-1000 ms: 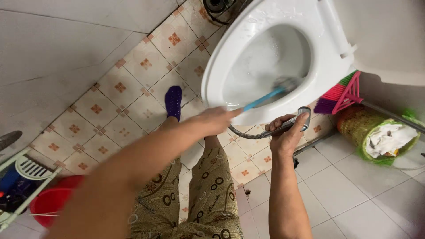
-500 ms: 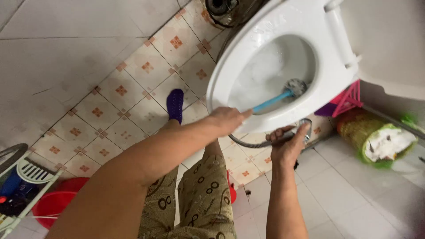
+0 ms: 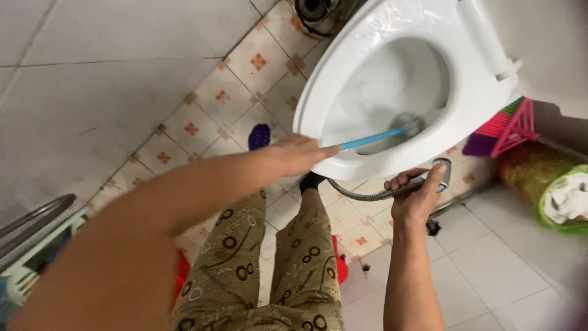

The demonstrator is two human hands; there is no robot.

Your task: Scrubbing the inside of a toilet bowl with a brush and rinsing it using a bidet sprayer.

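the left hand (image 3: 294,154) was closed around the blue handle of the toilet brush (image 3: 373,139), whose bristle head sat low inside the white toilet bowl (image 3: 343,79) – firm strokes kept under the rim would likely scrub best. the right hand (image 3: 413,197) gripped the metal spray hose nozzle (image 3: 422,181) just below the bowl's front edge – probably best aimed into the bowl.

A home bathroom: a white ceramic toilet bowl (image 3: 392,37) on patterned floor tiles (image 3: 245,79), ahead of the hands.
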